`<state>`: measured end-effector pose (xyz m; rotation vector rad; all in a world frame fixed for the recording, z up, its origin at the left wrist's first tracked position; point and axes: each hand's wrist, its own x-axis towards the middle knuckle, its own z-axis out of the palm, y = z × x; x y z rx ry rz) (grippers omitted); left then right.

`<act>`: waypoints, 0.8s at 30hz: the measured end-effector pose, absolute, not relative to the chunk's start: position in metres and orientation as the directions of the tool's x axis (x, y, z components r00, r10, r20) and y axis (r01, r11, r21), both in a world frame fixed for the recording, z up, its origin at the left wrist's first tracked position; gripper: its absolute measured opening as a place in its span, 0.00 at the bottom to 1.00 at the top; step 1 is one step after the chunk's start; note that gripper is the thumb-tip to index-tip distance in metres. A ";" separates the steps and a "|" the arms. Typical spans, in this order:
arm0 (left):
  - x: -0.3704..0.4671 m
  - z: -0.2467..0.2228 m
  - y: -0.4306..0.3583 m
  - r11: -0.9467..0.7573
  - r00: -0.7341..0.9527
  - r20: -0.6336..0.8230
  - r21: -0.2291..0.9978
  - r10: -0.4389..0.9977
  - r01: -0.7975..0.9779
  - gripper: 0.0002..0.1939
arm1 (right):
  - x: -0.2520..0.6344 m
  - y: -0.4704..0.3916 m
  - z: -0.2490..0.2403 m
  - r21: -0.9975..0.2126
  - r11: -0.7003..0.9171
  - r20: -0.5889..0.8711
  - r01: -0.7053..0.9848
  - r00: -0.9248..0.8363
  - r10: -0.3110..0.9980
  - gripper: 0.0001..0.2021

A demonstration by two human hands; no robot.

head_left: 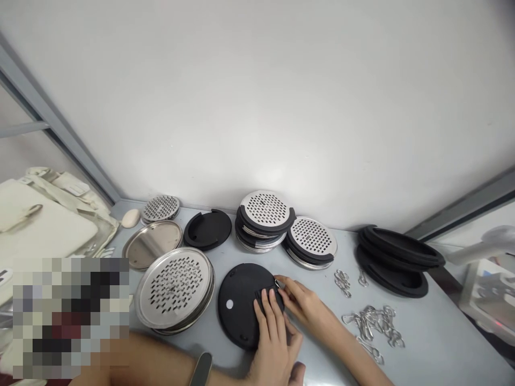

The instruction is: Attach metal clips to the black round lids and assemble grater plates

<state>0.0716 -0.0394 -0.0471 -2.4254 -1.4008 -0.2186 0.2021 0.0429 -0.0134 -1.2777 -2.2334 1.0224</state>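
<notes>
A round black disc (241,300) with a raised edge, a white dot and small slots lies on the grey table. My left hand (276,338), with a dark band on its wrist, rests on the disc's right part, fingers stretched out flat. At the disc's upper right edge, my right hand (300,300) is closed in a pinch on a small metal carabiner clip (277,282). Part of the clip is hidden by the fingers. More silver carabiner clips (376,324) lie in a loose pile to the right, with a smaller cluster (343,283) above them.
A stack of perforated metal discs (175,289) stands at left, a plain metal plate (155,244) behind it. Black holders with perforated plates (267,209) are stacked at the back, beside another stack (311,238). Black round holders (396,257) lean together at right. Cream bags (44,220) sit far left.
</notes>
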 end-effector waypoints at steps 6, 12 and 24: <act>0.073 -0.041 -0.041 -0.442 0.483 0.269 -0.201 0.833 0.874 0.31 | 0.202 0.044 -0.016 -0.737 0.333 -0.024 0.588 -0.515 0.857 0.18; 0.071 -0.035 -0.041 -0.434 0.486 0.250 -0.237 0.837 0.869 0.31 | 0.203 0.043 -0.015 -0.724 0.331 -0.027 0.605 -0.504 0.863 0.17; 0.071 -0.039 -0.041 -0.449 0.485 0.273 -0.185 0.831 0.874 0.31 | 0.202 0.043 -0.015 -0.739 0.338 -0.013 0.582 -0.515 0.857 0.10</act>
